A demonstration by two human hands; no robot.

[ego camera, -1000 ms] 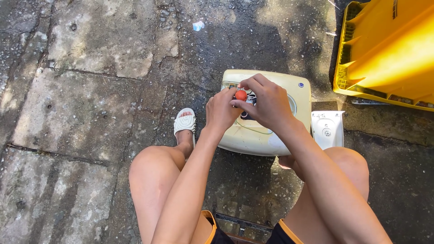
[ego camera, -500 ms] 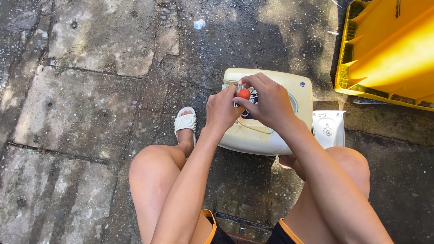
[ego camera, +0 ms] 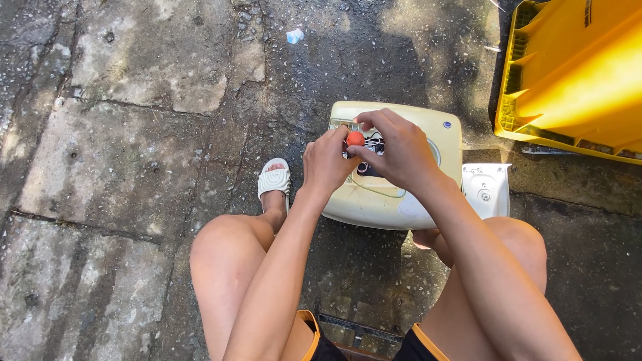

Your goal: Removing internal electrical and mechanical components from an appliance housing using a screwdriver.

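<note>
A cream-coloured plastic appliance housing (ego camera: 438,130) lies on the wet pavement in front of my knees, with dark parts and wires showing in its open top. My right hand (ego camera: 400,150) reaches over it and pinches a small tool with an orange-red handle (ego camera: 356,138) between thumb and fingers. My left hand (ego camera: 326,162) is curled at the housing's left side, its fingertips touching the same handle and the parts under it. What the tool's tip touches is hidden by the fingers.
A small white plastic cover (ego camera: 486,188) lies against the housing's right side. A large yellow plastic bin (ego camera: 568,80) lies at the upper right. My left foot in a white sandal (ego camera: 275,179) rests left of the housing. A scrap of pale litter (ego camera: 294,35) lies farther off.
Both hands have stayed on the tool and housing; the fingers shifted only slightly around the orange-red handle.
</note>
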